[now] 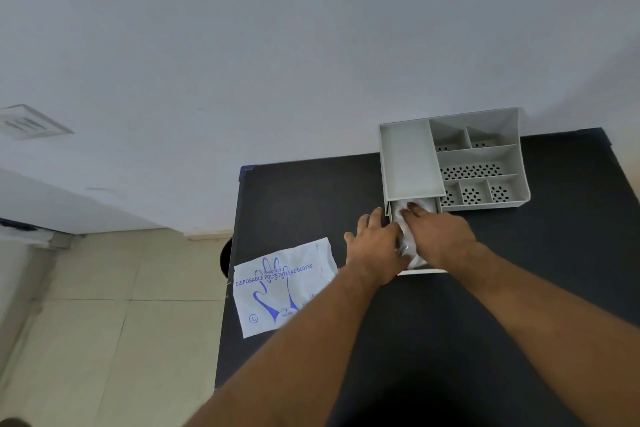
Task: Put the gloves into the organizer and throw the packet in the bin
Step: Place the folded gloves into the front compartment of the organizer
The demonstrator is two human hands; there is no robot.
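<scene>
Here both hands, left hand [375, 241] and right hand [438, 234], press the gloves [408, 246] into the organizer [408, 163] drawer (fingers flat, spread); the packet [284, 286] lies left of it.

We can read words on one thing only, the white packet [284, 286] lying on the near left side of the dark table [485, 322]. In blue letters it says "DISPOSABLE POLYETHYLENE GLOVES". A small word above that looks like "EMBOSSED". A blue hand is drawn under the words. Near its low left corner, a small circle holds the letter "L". The other tiny print is too blurry for us to read.
</scene>
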